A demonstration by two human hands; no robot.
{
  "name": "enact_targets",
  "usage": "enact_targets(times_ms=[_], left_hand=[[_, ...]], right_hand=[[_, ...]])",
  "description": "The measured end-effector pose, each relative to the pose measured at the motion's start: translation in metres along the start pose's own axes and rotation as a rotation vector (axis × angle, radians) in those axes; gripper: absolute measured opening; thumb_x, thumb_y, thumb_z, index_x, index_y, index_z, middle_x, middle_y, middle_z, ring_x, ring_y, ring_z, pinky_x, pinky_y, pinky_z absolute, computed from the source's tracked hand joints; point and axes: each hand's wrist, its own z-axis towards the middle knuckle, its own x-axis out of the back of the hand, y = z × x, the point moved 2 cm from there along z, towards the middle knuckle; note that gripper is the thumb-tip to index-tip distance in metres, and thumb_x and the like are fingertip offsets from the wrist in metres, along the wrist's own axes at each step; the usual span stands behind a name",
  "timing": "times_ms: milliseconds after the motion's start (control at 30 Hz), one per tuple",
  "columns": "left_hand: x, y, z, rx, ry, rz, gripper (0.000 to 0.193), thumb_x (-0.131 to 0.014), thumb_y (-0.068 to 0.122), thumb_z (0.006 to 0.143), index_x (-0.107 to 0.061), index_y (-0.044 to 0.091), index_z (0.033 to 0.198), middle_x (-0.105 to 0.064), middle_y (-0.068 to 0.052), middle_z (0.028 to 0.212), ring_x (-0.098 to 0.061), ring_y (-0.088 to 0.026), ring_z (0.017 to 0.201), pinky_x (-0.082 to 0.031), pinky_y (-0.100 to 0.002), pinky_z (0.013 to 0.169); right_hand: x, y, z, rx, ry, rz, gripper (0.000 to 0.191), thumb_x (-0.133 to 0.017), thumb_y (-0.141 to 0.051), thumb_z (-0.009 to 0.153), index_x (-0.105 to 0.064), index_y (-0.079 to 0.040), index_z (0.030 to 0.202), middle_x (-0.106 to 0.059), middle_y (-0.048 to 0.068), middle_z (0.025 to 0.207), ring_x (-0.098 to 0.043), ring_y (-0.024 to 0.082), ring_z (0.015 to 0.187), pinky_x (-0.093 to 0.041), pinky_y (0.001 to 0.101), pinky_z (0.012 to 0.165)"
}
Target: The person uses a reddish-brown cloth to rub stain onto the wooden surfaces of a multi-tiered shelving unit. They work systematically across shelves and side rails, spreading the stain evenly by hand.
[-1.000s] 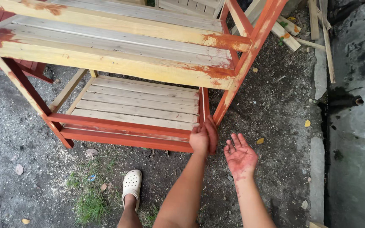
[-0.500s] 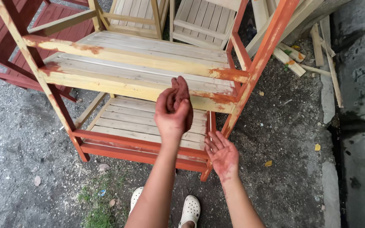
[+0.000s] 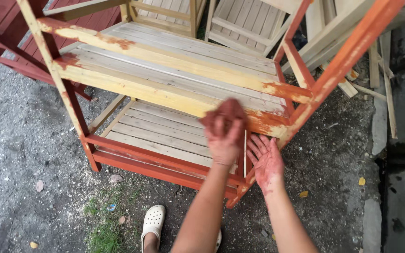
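Left of our hands we see one red-brown bench, its planks running off the edge, and below it gravel with one grass tuft. We count one white clog near our left forearm. Our left hand is closed on a paint-soaked rag and presses it onto the front rail of the one shelf unit, which has two slatted shelves. The rag looks soft, wet and slippery, so we judge it best bunched in the fist. The unit seems stiff and fairly heavy; we would lift it by the posts, though their orange paint may be wet. Our right hand is open, palm up, holding nothing, just beside the front right post.
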Motion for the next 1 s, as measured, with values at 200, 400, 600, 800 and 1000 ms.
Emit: enact_targets(times_ms=[200,400,600,800,1000], left_hand=[[0.065,-0.163,0.059,0.317,0.173,0.154,0.033,-0.071,0.033,0.098,-0.063,0.02,0.127,-0.04,-0.022,0.151,-0.037,-0.043,0.145,-0.031,-0.062,0.115],[0.128,-0.285,0.107,0.359,0.076,0.19,0.04,-0.067,0.039,0.101,-0.056,0.019,0.134,-0.041,-0.023,0.149,-0.04,-0.044,0.142,-0.033,-0.062,0.112],[0.171,-0.386,0.16,0.6,0.135,0.072,0.076,-0.064,0.046,0.1,-0.029,0.019,0.161,-0.04,-0.025,0.146,-0.051,-0.047,0.129,-0.042,-0.056,0.106],[0.152,-0.342,0.169,0.682,0.32,0.211,0.054,-0.058,0.043,0.107,-0.048,0.019,0.155,-0.044,-0.021,0.155,-0.048,-0.043,0.139,-0.037,-0.057,0.114],[0.1,-0.164,0.122,0.572,0.221,0.079,0.042,-0.063,0.034,0.101,-0.061,0.021,0.141,-0.044,-0.02,0.153,-0.038,-0.042,0.148,-0.029,-0.061,0.119]], right_hand=[[-0.057,0.028,0.004,-0.031,-0.143,0.064,0.069,-0.048,-0.049,0.099,-0.04,-0.001,0.148,-0.048,0.02,0.154,-0.045,0.036,0.144,-0.037,0.0497,0.116],[-0.13,0.052,0.005,-0.036,-0.219,0.274,0.076,-0.049,-0.063,0.096,-0.04,-0.005,0.143,-0.04,0.016,0.158,-0.037,0.039,0.151,-0.032,0.0569,0.12],[-0.165,0.06,0.003,-0.05,-0.172,0.28,0.094,-0.05,-0.077,0.084,-0.038,-0.011,0.149,-0.036,0.011,0.163,-0.033,0.037,0.152,-0.028,0.0582,0.121],[-0.199,0.079,0.011,-0.097,-0.175,0.406,0.097,-0.055,-0.08,0.078,-0.041,-0.017,0.15,-0.038,0.008,0.163,-0.032,0.031,0.151,-0.027,0.0594,0.121],[-0.217,0.097,0.023,-0.124,-0.176,0.438,0.101,-0.056,-0.082,0.072,-0.042,-0.018,0.149,-0.04,0.002,0.159,-0.035,0.026,0.147,-0.028,0.0621,0.12]])
